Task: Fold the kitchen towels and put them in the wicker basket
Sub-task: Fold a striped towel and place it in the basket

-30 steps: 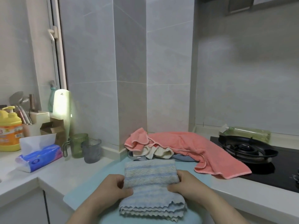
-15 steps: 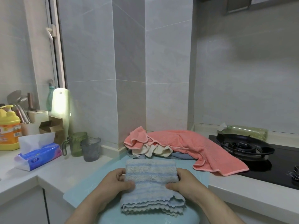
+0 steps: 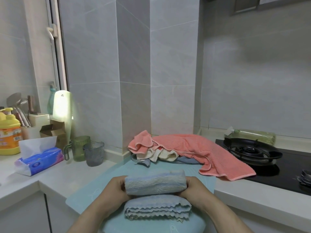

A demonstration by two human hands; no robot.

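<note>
Blue towel (image 3: 155, 184) at near edge of table (image 3: 252, 204), on pale-blue mat (image 3: 101, 182). Lower layers lie flat w/ scalloped edges toward viewer; upper fold sits as a thick roll. Left hand (image 3: 116, 189) & right hand (image 3: 193, 187) grasp the roll's ends, one each side. Most fingers are hidden behind cloth, forearms cut off at frame bottom. Behind: pink towel (image 3: 202, 148) heaped loose by wall corner, one corner on stove (image 3: 252, 152). Cream & blue cloths under it are mostly covered. Far left: tissue pack (image 3: 38, 160), green cup (image 3: 80, 148), grey cup (image 3: 94, 153), yellow bottle (image 3: 10, 132) cut off by frame edge.
</note>
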